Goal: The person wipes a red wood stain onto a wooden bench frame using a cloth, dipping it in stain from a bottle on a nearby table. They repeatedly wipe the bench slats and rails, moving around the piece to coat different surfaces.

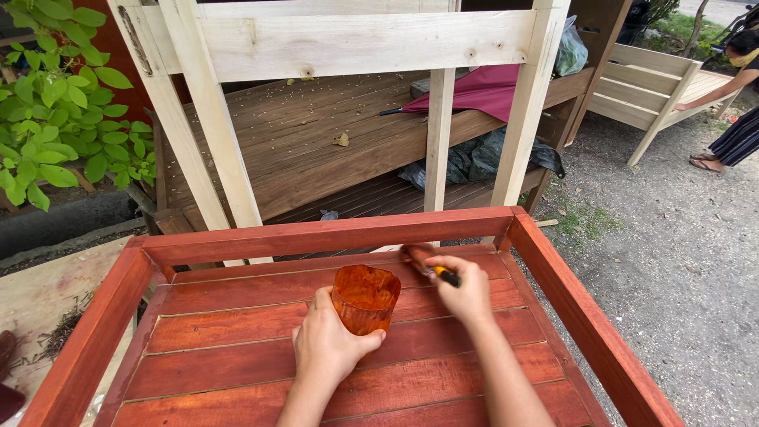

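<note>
My left hand (328, 341) grips a stain-coated orange plastic cup (364, 296) held just above the red-brown slats. My right hand (465, 289) holds a paintbrush (425, 260) with a yellow-and-black handle, its bristles pressed against the slats by the far rail. Both hands are over a red-stained wooden frame (324, 234) with raised side rails and a slatted floor.
An unpainted pale wood frame (356, 39) stands just beyond, over a dark wooden platform (316, 150) with a maroon umbrella (474, 91). A green bush (55, 95) is at left. Gravel ground lies right, where another person (731, 119) leans on a pale wooden bench (648, 91).
</note>
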